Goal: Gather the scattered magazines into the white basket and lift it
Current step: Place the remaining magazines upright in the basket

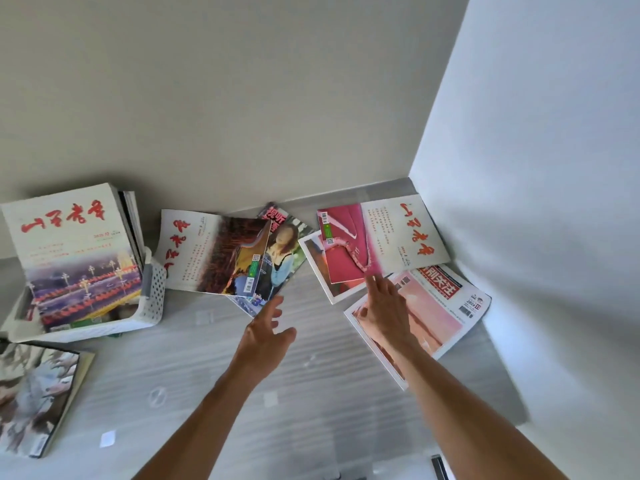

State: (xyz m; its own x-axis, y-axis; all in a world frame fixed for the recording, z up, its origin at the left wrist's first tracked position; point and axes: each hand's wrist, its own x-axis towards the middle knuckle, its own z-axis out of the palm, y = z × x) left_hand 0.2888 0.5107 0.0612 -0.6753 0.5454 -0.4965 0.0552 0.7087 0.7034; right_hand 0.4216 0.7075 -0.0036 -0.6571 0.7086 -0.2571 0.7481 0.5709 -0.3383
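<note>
White basket (154,299) at left on pale tabletop (194,368), already stuffed with magazines, cream cover with red script (74,251) on top; more magazines scattered loose: open one (211,252) just right of basket, over portrait cover (284,254); red-and-cream one (377,237) near wall corner; pink newspaper-like one (436,313) below it; dark painted cover (33,396) at near left; left hand (266,330) open, fingers spread, holding nothing, near portrait cover's edge; right hand (384,313) open, flat above pink one, fingertips at red-and-cream cover's edge, contact unclear.
</note>
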